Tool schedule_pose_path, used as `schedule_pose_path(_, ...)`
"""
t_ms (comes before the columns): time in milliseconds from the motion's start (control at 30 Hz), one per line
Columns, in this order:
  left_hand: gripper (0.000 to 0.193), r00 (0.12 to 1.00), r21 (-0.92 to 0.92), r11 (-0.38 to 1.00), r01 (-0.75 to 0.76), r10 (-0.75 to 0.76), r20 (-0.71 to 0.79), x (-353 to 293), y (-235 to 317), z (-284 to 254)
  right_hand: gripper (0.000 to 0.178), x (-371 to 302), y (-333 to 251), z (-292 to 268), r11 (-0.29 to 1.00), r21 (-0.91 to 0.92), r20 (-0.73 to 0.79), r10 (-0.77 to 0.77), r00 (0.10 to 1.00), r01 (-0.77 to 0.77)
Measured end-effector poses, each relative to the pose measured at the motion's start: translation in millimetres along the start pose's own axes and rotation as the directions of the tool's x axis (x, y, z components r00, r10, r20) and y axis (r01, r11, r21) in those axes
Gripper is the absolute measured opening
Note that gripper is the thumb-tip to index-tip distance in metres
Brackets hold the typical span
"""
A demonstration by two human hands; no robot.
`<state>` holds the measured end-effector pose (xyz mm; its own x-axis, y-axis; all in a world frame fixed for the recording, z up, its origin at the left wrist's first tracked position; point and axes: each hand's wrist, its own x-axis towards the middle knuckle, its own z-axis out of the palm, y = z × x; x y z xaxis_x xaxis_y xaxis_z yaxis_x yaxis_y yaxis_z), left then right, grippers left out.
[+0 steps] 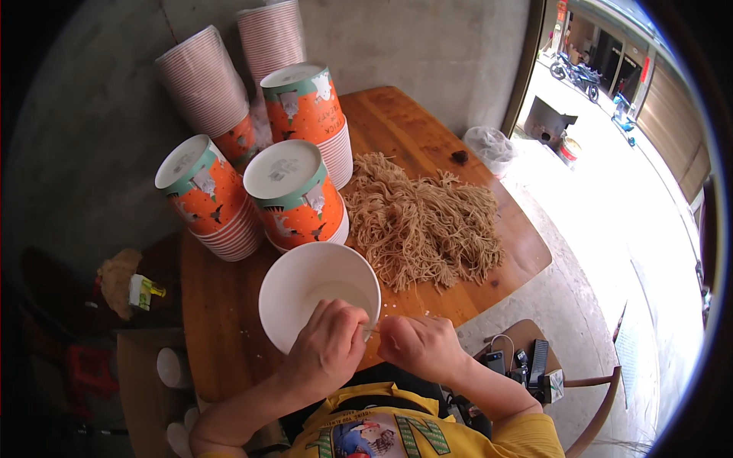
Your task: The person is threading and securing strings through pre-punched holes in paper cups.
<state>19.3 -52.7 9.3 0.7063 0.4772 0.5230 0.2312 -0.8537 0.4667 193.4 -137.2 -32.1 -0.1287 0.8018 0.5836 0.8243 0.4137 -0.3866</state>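
Note:
My left hand (330, 340) is closed over the near right rim of a white paper bucket (286, 294). Close beside it, my right hand (421, 347) is closed too. A short bit of thin tan cord (371, 330) shows between the two hands, pinched in the fingers of both; the rest of it is hidden. The bucket stands upright and open at the table's near edge, its inside plain white. Beyond it to the right lies a large loose heap of tan cords (427, 221).
Upside-down stacks of orange printed paper buckets (294, 183) stand at the back left of the wooden table (504, 282). Taller wrapped stacks (202, 84) lean by the wall. A cardboard box (141, 374) with white buckets sits lower left. A chair (527, 336) carrying small devices is at right.

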Motion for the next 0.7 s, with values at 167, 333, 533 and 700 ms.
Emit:
schedule_pose_path(167, 0.029, 0.998, -0.104, 0.993, 0.055, -0.052, 0.031, 0.0, -9.7, -3.1, 0.024, 0.7, -2.4, -4.0, 0.962, 0.152, 0.018, 0.226, 0.974, -0.226)
schedule_pose_path(333, 0.029, 0.994, -0.137, 0.987, 0.08, -0.068, 0.09, -0.3, -5.1, -2.3, 0.017, 0.0, -1.6, 2.4, 0.975, 0.195, -0.091, 0.127, 0.988, -0.108)
schedule_pose_path(533, 0.029, 0.997, -0.007, 1.0, -0.013, 0.013, 0.07, 2.9, -8.2, -4.0, 0.014, -5.9, 2.2, 7.4, 0.982, 0.146, -0.021, 0.124, 0.992, -0.119)
schedule_pose_path(700, 0.031, 0.999, 0.106, 0.994, -0.04, 0.038, 0.03, -3.8, -7.7, -5.2, 0.015, -4.1, -4.2, -9.2, 0.964, 0.21, 0.082, 0.147, 0.986, -0.161)
